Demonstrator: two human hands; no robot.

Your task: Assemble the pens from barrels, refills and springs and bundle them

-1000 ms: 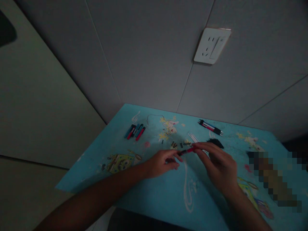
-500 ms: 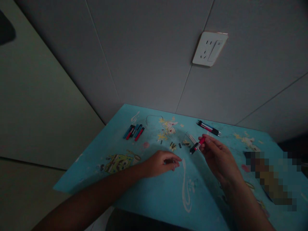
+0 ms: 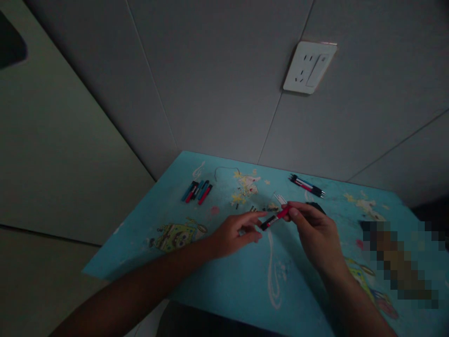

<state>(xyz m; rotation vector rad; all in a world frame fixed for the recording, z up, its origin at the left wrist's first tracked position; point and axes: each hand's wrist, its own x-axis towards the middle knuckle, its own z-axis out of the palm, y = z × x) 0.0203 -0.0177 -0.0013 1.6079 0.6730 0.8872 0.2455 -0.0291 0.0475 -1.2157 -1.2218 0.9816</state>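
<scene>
Between the thumb and fingers of my right hand (image 3: 314,231) is a red and black pen barrel (image 3: 275,218), tilted with its black end toward the left. My left hand (image 3: 240,233) is at that black end, thumb and fingers apart; whether a fingertip touches it I cannot tell. Just beyond the hands lie small dark pieces (image 3: 252,209), a small brownish pile (image 3: 271,207) and thin white sticks (image 3: 280,199) like refills, partly hidden. A black object (image 3: 316,207) shows behind my right hand, its kind unclear.
Several blue, red and black pen barrels (image 3: 197,192) lie side by side at the left. A bundle of pens (image 3: 307,186) rests near the back edge of the blue cartoon-print table (image 3: 224,285). Behind stands a grey wall with a socket (image 3: 310,68). A blurred-out patch covers the right side.
My right hand has brought the pen barrel left and slightly down, close to my left fingers. The left fingers have spread a little. A black object now shows behind my right hand.
</scene>
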